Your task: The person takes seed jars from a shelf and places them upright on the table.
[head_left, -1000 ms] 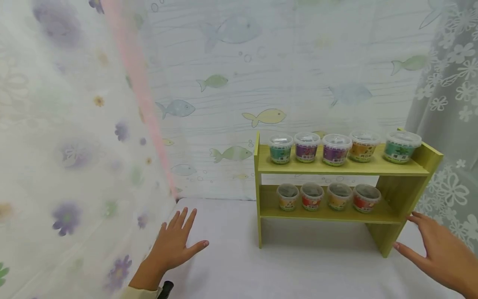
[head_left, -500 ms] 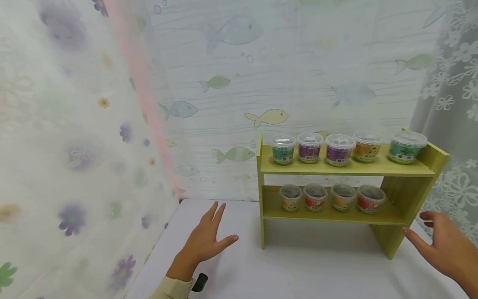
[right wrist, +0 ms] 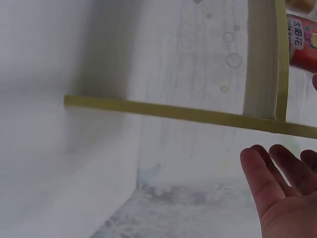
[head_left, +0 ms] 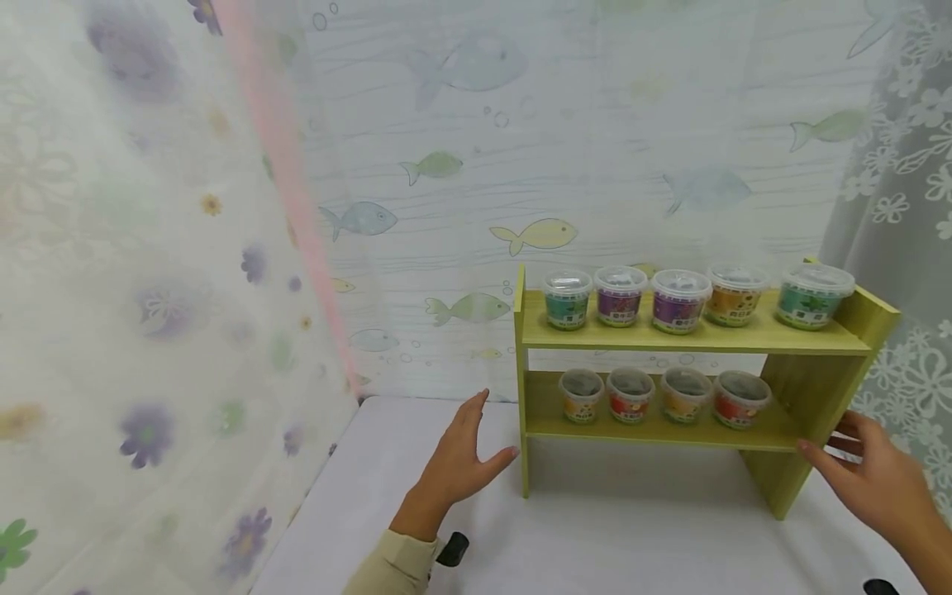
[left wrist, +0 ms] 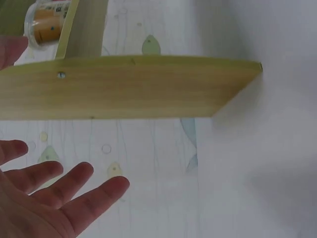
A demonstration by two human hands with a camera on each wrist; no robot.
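A yellow-green two-tier wooden shelf point(head_left: 662, 343) stands on the white table. Its upper tier bears several lidded plastic cups, among them a purple-labelled cup point(head_left: 680, 306) and a teal-labelled cup point(head_left: 814, 299). Smaller cups, such as a red-labelled cup point(head_left: 739, 403), line the lower tier. My left hand point(head_left: 455, 463) is just left of the shelf, fingers spread and thumb pointing towards it; the left wrist view shows a gap between fingers and side panel point(left wrist: 129, 91). My right hand point(head_left: 885, 483) is at the right side panel point(right wrist: 188, 113), thumb on the front side, fingers slightly bent outside it.
Behind the shelf hangs a curtain point(head_left: 446, 124) printed with fish. A flowered curtain point(head_left: 171, 355) runs along the left, and a lace one point(head_left: 911, 273) along the right. White tabletop point(head_left: 625, 545) lies in front of the shelf.
My left hand has moved right, towards the left panel. The right hand has come in closer to the right panel. The view has shifted slightly; the shelf and cups stay in place.
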